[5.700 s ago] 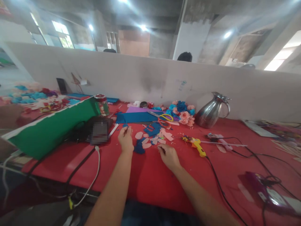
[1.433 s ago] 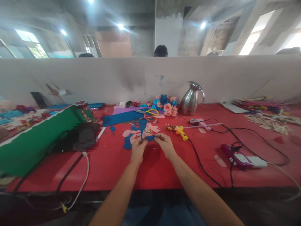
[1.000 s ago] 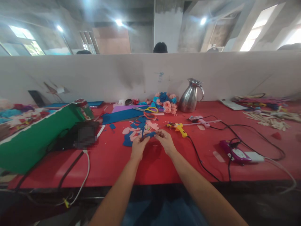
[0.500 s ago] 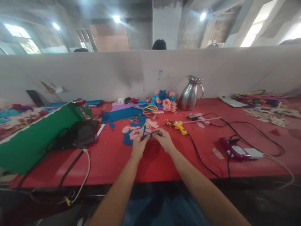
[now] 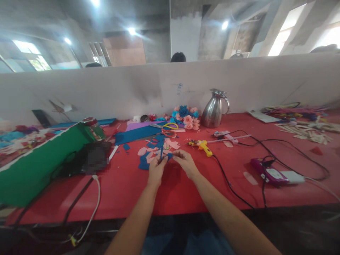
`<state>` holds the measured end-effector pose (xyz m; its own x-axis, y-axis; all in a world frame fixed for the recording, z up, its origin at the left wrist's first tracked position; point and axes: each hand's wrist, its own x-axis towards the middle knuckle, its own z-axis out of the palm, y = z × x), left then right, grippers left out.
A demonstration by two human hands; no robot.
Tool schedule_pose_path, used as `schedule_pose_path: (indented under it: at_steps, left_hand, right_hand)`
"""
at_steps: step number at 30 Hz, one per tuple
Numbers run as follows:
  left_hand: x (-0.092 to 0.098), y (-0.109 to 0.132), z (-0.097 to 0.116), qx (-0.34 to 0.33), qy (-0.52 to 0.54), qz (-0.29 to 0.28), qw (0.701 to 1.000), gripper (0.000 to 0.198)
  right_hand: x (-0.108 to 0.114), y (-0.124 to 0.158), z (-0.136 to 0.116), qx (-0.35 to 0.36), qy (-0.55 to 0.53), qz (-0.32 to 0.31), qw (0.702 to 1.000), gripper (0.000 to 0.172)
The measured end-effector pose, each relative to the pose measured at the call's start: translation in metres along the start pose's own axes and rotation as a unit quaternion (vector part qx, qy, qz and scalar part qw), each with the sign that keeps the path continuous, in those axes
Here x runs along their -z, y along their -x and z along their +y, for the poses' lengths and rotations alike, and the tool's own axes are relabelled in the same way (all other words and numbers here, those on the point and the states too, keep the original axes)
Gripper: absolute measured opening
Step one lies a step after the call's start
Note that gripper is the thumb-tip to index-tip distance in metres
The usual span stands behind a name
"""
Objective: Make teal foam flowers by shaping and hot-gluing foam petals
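Note:
My left hand (image 5: 156, 169) and my right hand (image 5: 186, 163) meet above the red table (image 5: 170, 191), fingertips pinched together on a small blue paper piece (image 5: 169, 156). A thin blue strip rises from it by my left fingers. Just beyond lie several pink and blue paper cut-outs (image 5: 156, 148). A yellow glue gun (image 5: 203, 146) rests to the right of my right hand.
Blue and purple sheets (image 5: 140, 130), scissors (image 5: 166, 126), paper flowers (image 5: 186, 117) and a steel jug (image 5: 214, 112) stand near the grey partition. A green sheet (image 5: 39, 159) and dark bag lie left. Cables and a purple device (image 5: 268, 173) lie right. Heads show behind the partition.
My hands came together from apart and took the blue piece between them; over the last second they stay pinched on it, working it with small finger movements.

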<state>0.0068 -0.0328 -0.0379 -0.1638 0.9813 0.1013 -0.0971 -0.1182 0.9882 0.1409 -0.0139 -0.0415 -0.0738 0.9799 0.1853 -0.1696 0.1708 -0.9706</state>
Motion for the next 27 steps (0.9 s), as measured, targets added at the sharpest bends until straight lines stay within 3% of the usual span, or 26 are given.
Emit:
schedule_pose_path:
  at_steps: [13,27]
  left_hand:
    - [-0.0007,0.0001,0.0016,0.011,0.014,0.002,1.000,0.026]
    - [0.0012,-0.0008,-0.0001,0.009,0.022,0.005,1.000,0.024]
  right_hand:
    - [-0.0031,-0.0005,0.0011,-0.002,0.007,-0.024,1.000,0.008]
    - [-0.0031,-0.0001,0.0023,-0.002,0.008,-0.006,1.000,0.008]
